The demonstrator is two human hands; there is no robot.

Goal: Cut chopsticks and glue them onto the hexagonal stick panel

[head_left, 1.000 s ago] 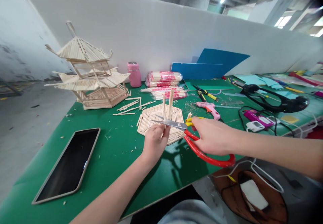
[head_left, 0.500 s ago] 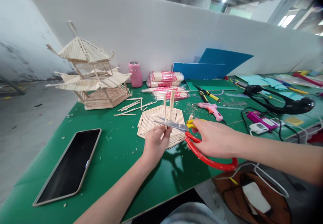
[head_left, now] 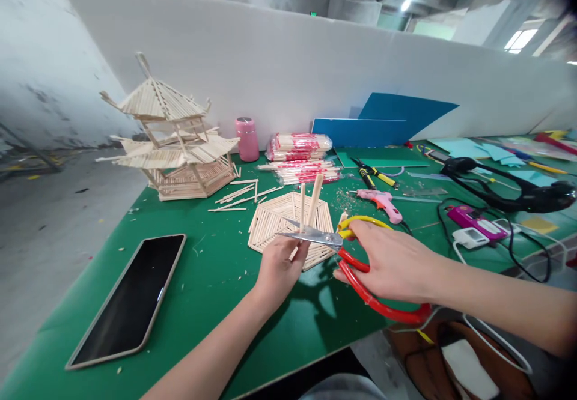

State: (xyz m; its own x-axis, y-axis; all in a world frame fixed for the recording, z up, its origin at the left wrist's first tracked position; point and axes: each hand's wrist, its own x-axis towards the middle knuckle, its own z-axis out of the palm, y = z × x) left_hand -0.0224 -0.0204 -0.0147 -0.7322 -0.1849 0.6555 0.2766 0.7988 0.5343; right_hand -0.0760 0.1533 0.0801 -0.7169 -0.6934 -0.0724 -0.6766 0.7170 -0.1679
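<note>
Near 7 o'clock of the hexagonal stick panel (head_left: 276, 217), the left hand (head_left: 276, 272) pinches at least 2 wooden sticks (head_left: 314, 200) low down, between thumb and fingers. At 4 o'clock, the right hand (head_left: 393, 263) is wrapped on the scissors (head_left: 339, 241), blades parted toward 9 o'clock; contact with the left fingertips just below cannot be told. A slip there could nick skin; a loose pinch could skew the cut or fling offcuts toward the glue gun (head_left: 383, 203), between 2 and 3 o'clock.

Open tabletop (head_left: 211, 286) between phone (head_left: 128, 298) and stick panel (head_left: 273, 223), pagoda (head_left: 164, 155) blocking behind, glue gun (head_left: 383, 202) right
</note>
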